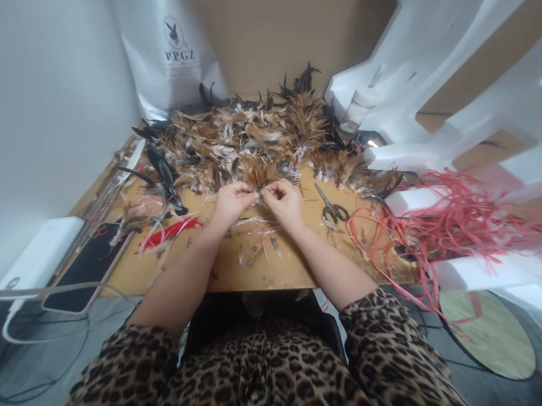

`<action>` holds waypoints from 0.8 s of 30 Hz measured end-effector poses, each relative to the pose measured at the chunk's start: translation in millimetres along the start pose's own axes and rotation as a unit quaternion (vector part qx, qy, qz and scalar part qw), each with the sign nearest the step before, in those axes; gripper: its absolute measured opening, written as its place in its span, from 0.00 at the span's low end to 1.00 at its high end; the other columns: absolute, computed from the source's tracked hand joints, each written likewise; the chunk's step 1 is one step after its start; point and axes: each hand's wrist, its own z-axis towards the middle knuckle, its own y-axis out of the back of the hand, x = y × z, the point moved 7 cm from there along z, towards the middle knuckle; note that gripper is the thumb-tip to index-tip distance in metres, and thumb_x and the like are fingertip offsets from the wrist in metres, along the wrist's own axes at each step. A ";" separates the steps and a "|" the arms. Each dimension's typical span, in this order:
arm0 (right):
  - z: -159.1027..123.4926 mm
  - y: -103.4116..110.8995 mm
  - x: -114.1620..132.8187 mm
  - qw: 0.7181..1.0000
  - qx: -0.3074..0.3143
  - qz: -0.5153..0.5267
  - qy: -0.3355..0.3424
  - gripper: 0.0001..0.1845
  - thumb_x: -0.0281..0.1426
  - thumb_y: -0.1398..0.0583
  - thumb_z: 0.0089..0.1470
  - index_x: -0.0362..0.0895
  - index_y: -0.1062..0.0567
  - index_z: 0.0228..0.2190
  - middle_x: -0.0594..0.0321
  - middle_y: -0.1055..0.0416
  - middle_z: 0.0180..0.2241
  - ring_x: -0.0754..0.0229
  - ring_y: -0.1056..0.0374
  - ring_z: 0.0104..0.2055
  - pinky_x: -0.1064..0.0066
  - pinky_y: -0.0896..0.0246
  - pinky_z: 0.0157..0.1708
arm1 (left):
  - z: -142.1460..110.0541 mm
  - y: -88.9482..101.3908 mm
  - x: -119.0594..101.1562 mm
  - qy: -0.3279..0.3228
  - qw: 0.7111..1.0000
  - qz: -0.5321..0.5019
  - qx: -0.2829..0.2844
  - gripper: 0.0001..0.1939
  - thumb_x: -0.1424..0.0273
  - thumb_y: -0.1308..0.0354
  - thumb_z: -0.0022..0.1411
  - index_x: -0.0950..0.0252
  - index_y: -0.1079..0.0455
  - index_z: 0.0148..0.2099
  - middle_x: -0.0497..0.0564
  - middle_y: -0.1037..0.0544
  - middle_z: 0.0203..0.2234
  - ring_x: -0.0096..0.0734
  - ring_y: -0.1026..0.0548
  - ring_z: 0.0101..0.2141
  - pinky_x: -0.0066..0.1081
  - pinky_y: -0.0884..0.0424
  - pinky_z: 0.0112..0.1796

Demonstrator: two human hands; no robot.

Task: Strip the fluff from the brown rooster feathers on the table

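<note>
Fingertips pinched, my left hand (pixel 235 204) and my right hand (pixel 283 202) meet over the near part of the table. Between them stands a small bunch of brown feathers (pixel 257 172), gripped at its base with the tips fanning away from me. What else the fingertips pinch is too small to make out. Just beyond lies a wide heap of brown, white and black feathers (pixel 240 134). Black-handled scissors (pixel 334 211) rest to the right of my right hand. Loose quills and scraps (pixel 258 244) are scattered below my wrists.
Pink-red ribbon strips (pixel 471 218) spill over white foam (pixel 484 272) at the right. A red scrap (pixel 168 233), a phone (pixel 88 263) and a white cabled box (pixel 45 251) lie left on the wooden table (pixel 286 274). Behind stand a printed bag (pixel 172 79) and clear bottle (pixel 358 113).
</note>
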 end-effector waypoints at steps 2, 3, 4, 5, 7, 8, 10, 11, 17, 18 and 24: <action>0.5 -0.5 -2.4 1.000 -0.001 -0.001 -0.015 0.05 0.29 0.41 0.42 0.41 0.29 0.19 0.63 0.33 0.22 0.66 0.40 0.24 0.72 0.43 0.28 | 0.6 1.0 0.3 -0.011 1.000 0.008 -0.003 0.11 0.74 0.35 0.36 0.68 0.34 0.24 0.46 0.28 0.14 0.21 0.31 0.17 0.22 0.35 0.22; 0.7 -1.3 -4.0 1.000 0.002 0.000 -0.025 0.05 0.29 0.41 0.41 0.41 0.29 0.19 0.63 0.33 0.22 0.66 0.40 0.24 0.72 0.43 0.27 | 1.0 1.6 0.6 -0.018 1.000 0.013 -0.003 0.11 0.74 0.35 0.37 0.68 0.34 0.24 0.45 0.28 0.14 0.21 0.31 0.17 0.22 0.35 0.22; 0.8 -2.3 -5.9 0.999 0.006 0.001 -0.035 0.05 0.29 0.42 0.41 0.41 0.29 0.19 0.63 0.33 0.21 0.66 0.40 0.24 0.72 0.44 0.27 | 1.3 2.2 1.0 -0.026 0.999 0.019 -0.003 0.10 0.74 0.35 0.37 0.68 0.34 0.24 0.45 0.28 0.14 0.21 0.31 0.17 0.22 0.35 0.21; 0.9 -3.3 -7.9 0.999 0.009 0.003 -0.044 0.04 0.29 0.42 0.40 0.41 0.29 0.19 0.64 0.33 0.21 0.66 0.40 0.23 0.72 0.44 0.27 | 1.6 2.7 1.3 -0.034 0.999 0.024 -0.002 0.10 0.74 0.35 0.37 0.68 0.34 0.24 0.45 0.28 0.14 0.21 0.31 0.17 0.22 0.36 0.21; 1.1 -4.5 -12.1 0.998 0.010 0.008 -0.063 0.04 0.29 0.42 0.39 0.41 0.30 0.19 0.65 0.34 0.21 0.67 0.41 0.23 0.72 0.45 0.26 | 2.1 3.0 1.7 -0.047 0.998 0.033 0.001 0.10 0.74 0.35 0.38 0.68 0.33 0.24 0.45 0.28 0.14 0.21 0.31 0.17 0.21 0.37 0.21; 1.2 -5.0 -14.5 0.997 0.010 0.013 -0.075 0.03 0.29 0.42 0.39 0.41 0.30 0.18 0.66 0.34 0.20 0.67 0.42 0.22 0.73 0.46 0.26 | 2.2 2.9 2.0 -0.050 0.998 0.036 0.002 0.10 0.73 0.35 0.38 0.68 0.33 0.24 0.45 0.28 0.14 0.21 0.31 0.17 0.21 0.37 0.21; 0.9 -6.5 -20.1 0.993 0.017 0.035 -0.107 0.04 0.30 0.42 0.38 0.42 0.32 0.18 0.68 0.37 0.18 0.68 0.44 0.22 0.74 0.48 0.25 | 2.2 3.1 2.8 -0.043 0.998 0.035 0.000 0.11 0.72 0.35 0.39 0.68 0.33 0.25 0.45 0.28 0.15 0.21 0.31 0.17 0.21 0.36 0.21; 0.5 -7.6 -22.8 0.990 0.024 0.054 -0.126 0.05 0.31 0.42 0.39 0.42 0.32 0.18 0.68 0.38 0.18 0.68 0.45 0.21 0.74 0.50 0.24 | 2.0 3.3 3.5 -0.033 0.999 0.029 0.000 0.11 0.72 0.34 0.39 0.68 0.33 0.25 0.45 0.28 0.15 0.21 0.30 0.18 0.22 0.35 0.22; -2.9 -15.7 -27.2 0.954 0.087 0.215 -0.188 0.13 0.38 0.37 0.39 0.42 0.32 0.20 0.70 0.38 0.17 0.70 0.46 0.20 0.76 0.52 0.23 | -1.9 -3.4 13.7 0.096 0.986 -0.086 0.104 0.11 0.72 0.34 0.42 0.70 0.31 0.28 0.50 0.25 0.22 0.19 0.29 0.21 0.19 0.33 0.24; -3.9 -18.3 -27.0 0.944 0.105 0.244 -0.197 0.13 0.38 0.36 0.38 0.42 0.32 0.20 0.70 0.37 0.17 0.70 0.46 0.20 0.76 0.51 0.23 | -3.4 -5.3 15.4 0.117 0.978 -0.113 0.130 0.10 0.73 0.34 0.43 0.71 0.30 0.29 0.50 0.25 0.23 0.18 0.29 0.21 0.18 0.34 0.24; -7.7 -29.3 -26.8 0.888 0.163 0.359 -0.237 0.16 0.38 0.33 0.34 0.41 0.32 0.19 0.69 0.35 0.16 0.72 0.46 0.18 0.76 0.53 0.21 | -7.5 -9.3 17.0 0.145 0.959 -0.156 0.188 0.08 0.75 0.35 0.44 0.71 0.29 0.30 0.49 0.25 0.23 0.15 0.30 0.22 0.16 0.34 0.24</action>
